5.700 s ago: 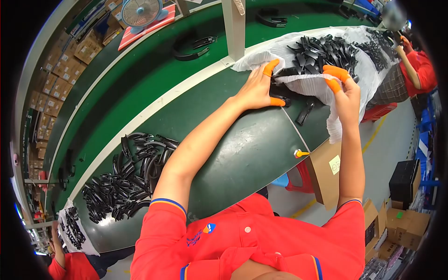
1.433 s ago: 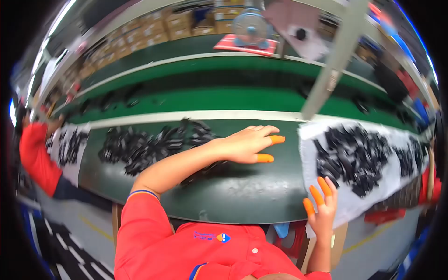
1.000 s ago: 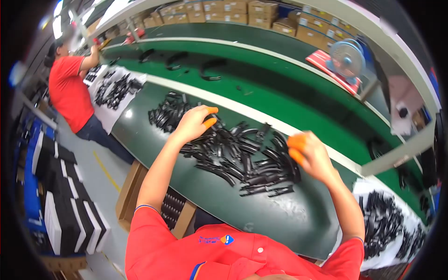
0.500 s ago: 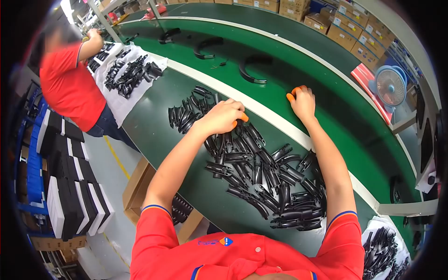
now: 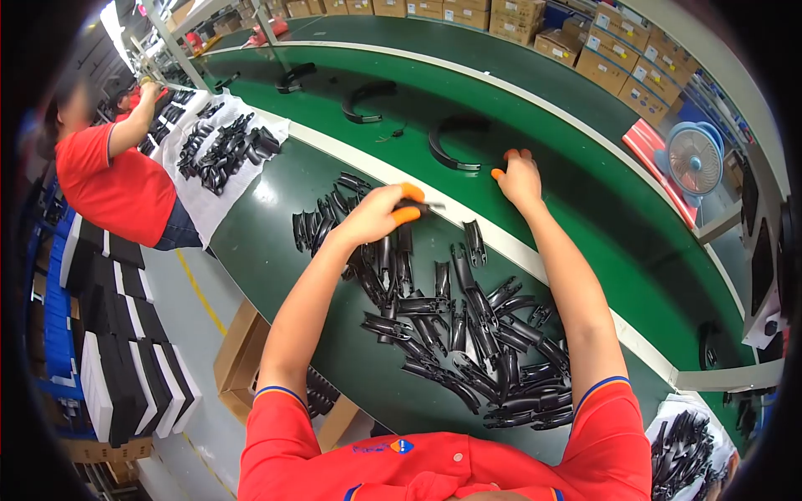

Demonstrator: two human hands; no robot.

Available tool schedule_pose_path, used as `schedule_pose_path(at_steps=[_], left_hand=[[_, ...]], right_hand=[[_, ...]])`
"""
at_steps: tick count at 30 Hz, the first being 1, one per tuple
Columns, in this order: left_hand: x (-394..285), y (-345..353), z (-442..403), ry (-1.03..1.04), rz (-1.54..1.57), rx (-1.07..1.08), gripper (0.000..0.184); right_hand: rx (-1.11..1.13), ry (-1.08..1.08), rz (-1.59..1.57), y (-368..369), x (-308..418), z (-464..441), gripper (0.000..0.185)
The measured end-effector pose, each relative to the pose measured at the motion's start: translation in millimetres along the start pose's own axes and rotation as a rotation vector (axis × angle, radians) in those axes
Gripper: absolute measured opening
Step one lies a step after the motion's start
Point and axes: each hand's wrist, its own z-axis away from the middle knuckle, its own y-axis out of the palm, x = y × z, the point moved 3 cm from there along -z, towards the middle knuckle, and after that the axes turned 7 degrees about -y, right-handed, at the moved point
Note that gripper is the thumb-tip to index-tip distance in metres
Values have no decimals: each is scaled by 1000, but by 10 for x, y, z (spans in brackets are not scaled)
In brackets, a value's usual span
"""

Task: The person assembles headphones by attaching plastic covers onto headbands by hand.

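Note:
My left hand [image 5: 376, 219], with orange finger covers, is closed in a pinch over the upper left of a pile of short curved black plastic pieces [image 5: 468, 326]. Between its thumb and forefinger is a dark plastic piece [image 5: 430, 205], mostly hidden by the fingers. Over the green belt [image 5: 543, 242], my right hand [image 5: 521, 179] has thumb and forefinger apart and shows nothing held. Just left of it lies a black C-shaped band [image 5: 443, 154], apart from the fingertips. One loose black piece [image 5: 474, 243] sits beside the pale belt rail.
More C-shaped bands [image 5: 359, 104] lie farther up the belt. At left, a co-worker in a red shirt [image 5: 117, 184] stands by a white cloth [image 5: 213, 196] bearing black pieces. An open carton [image 5: 236, 355] stands below the table edge. A blue fan [image 5: 695, 159] is at right.
My left hand has lifted a dark piece off the pile, and some pieces there have shifted apart. My right hand has moved left, closer to the nearest C-shaped band. The view has shifted slightly.

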Motion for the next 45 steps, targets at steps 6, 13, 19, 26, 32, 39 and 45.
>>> schedule_pose_path(at_steps=[6,13,19,26,32,39,45], left_hand=[[58,149,-248,-192,770,-150,29],[-201,413,-654,-242,1210,-148,35],[-334,412,-1102,-181,603,-287,30],[-398,860,-1620,-189,522,151,22],[-678,915,-1404,-235,493,523,26],[-925,698,-1223,-147,363,488,17],[-998,670,-1108,-46,156,340,19]], right_hand=[[49,11,-84,61,-349,75,26],[-69,156,-409,94,-287,-123,25],[203,-64,-224,-420,-145,79,27],[114,-402,-175,-931,-9,275,20],[71,-304,-563,-1002,-329,301,25],[-8,-365,-536,-1157,-281,436,27],[-102,-450,-494,-1176,-241,435,29]])
